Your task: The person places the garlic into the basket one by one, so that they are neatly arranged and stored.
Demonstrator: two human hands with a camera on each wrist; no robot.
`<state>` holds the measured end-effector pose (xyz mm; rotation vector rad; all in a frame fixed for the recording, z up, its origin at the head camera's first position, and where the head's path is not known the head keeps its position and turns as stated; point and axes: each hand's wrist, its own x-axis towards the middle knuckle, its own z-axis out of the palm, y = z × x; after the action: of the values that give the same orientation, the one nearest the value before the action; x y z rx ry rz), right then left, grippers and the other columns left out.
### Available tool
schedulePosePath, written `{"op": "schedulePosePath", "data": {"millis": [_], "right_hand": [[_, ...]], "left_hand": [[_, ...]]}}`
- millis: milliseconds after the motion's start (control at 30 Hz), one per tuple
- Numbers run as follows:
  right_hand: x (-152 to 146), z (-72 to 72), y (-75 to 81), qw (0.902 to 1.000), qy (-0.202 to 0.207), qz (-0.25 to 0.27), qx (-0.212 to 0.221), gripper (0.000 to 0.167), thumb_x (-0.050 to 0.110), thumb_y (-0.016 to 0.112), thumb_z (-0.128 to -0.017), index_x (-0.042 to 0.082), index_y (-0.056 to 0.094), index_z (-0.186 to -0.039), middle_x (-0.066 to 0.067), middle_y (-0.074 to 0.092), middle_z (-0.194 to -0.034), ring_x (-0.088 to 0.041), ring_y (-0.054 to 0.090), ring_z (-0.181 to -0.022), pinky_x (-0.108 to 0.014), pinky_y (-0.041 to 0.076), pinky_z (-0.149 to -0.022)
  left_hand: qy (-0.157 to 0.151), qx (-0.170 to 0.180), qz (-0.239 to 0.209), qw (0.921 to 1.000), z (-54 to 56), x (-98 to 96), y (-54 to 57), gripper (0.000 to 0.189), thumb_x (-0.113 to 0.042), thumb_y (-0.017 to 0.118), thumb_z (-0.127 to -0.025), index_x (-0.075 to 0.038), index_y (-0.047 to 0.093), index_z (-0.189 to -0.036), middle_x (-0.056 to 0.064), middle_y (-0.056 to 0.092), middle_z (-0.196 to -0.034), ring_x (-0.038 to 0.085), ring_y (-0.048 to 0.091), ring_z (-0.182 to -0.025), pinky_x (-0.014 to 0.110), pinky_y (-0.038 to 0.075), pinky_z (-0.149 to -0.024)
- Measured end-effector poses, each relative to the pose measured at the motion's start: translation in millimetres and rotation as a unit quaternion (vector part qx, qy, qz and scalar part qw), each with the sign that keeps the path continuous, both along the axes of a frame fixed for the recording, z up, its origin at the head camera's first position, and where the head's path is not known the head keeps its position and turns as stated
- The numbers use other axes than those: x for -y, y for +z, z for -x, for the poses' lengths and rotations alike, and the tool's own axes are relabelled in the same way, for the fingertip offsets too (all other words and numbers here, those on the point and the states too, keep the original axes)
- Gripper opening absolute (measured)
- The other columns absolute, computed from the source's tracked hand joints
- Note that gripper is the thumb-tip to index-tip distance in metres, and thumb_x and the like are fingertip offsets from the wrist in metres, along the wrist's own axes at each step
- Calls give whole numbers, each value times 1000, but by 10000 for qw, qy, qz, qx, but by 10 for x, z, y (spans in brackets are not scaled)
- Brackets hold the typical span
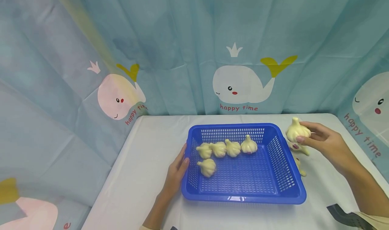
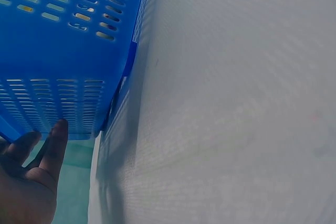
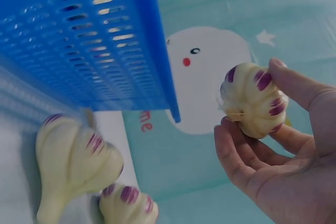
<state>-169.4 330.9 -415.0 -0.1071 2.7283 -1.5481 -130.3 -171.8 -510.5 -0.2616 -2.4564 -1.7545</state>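
Whale-print curtain behind white table. Right hand pinches garlic bulb; two loose bulbs below grip. Blue basket, five bulbs inside, left of grip; left hand, fingers extended, touches basket's side.

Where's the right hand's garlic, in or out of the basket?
Out. The right hand holds the garlic beside the basket; the right wrist view shows a gap between.

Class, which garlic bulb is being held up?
The garlic bulb in the right hand, right of the blue basket. It alone is gripped; five other bulbs sit in the basket and two more lie on the white tablecloth.
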Motion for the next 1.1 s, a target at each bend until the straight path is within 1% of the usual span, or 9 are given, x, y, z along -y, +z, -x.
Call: {"op": "schedulePosePath", "data": {"millis": [100, 200, 300, 333, 367, 433, 533, 833, 1100], "right_hand": [[50, 21, 35, 10000, 28, -15, -49, 67, 32, 70, -105, 23, 40, -165, -20, 32, -171, -45, 36, -155, -85, 24, -114], [92, 36, 74, 9996, 67, -208, -164, 66, 32, 70, -104, 22, 43, -163, -19, 41, -166, -26, 50, -149, -76, 36, -116], [138, 48, 113, 9989, 133, -333, -306, 64, 31, 71, -104, 19, 46, -161, -5, 56, -151, 5, 58, -126, -35, 56, -109], [155, 52, 125, 9986, 143, -368, -347, 63, 31, 72, -103, 18, 47, -160, -4, 58, -148, 11, 56, -121, -23, 56, -102], [177, 55, 140, 9985, 157, -363, -368, 63, 31, 72, -103, 16, 47, -160, -4, 59, -148, 10, 57, -121, -25, 57, -102], [220, 68, 159, 9983, 175, -363, -421, 63, 31, 73, -103, 12, 49, -158, -6, 60, -147, 12, 57, -119, -6, 50, -87], [293, 83, 190, 9982, 200, -370, -435, 63, 30, 73, -103, 9, 49, -157, -19, 56, -151, 8, 58, -121, -7, 50, -89], [466, 108, 288, 9973, 461, 59, -560, 61, 23, 74, -101, 10, 51, -156, 21, 63, -127, 11, 62, -110, -7, 52, -85], [595, 168, 342, 9958, 711, 125, -557, 60, 23, 75, -101, 13, 52, -156, 9, 64, -135, 6, 64, -114, -11, 55, -90]], "left_hand": [[14, 13, 9, 10000, -3, -3, 4, 57, -35, 46, -114, -29, 32, -168, -8, 33, -172, 16, 29, -160, 26, 24, -127], [32, 16, 20, 10000, 0, -6, 7, 56, -35, 47, -113, -29, 33, -168, -9, 34, -172, 16, 29, -160, 27, 25, -127], [40, 29, 19, 10000, 0, -8, 10, 56, -35, 47, -113, -29, 33, -167, -9, 34, -171, 15, 30, -160, 24, 25, -126], [37, 29, 15, 10000, 1, -9, 10, 56, -35, 48, -113, -29, 33, -167, -9, 34, -171, 15, 30, -160, 23, 25, -126], [33, 35, 6, 10000, 1, -9, 11, 56, -35, 47, -113, -29, 33, -167, -9, 34, -171, 15, 30, -160, 21, 24, -125], [21, 26, -12, 10000, 3, -9, 12, 56, -35, 47, -113, -29, 33, -168, -8, 34, -171, 15, 29, -160, 20, 24, -125], [14, 26, -8, 10000, 1, -8, 12, 57, -35, 47, -114, -29, 32, -168, -8, 34, -172, 16, 29, -160, 20, 24, -125], [41, 33, -3, 10000, 1, 2, 6, 56, -34, 47, -114, -29, 32, -168, -7, 34, -172, 18, 30, -160, 21, 24, -125], [-5, 37, -71, 10000, 9, 5, -2, 56, -34, 47, -114, -28, 32, -168, -7, 33, -172, 16, 30, -160, 17, 24, -124]]}}
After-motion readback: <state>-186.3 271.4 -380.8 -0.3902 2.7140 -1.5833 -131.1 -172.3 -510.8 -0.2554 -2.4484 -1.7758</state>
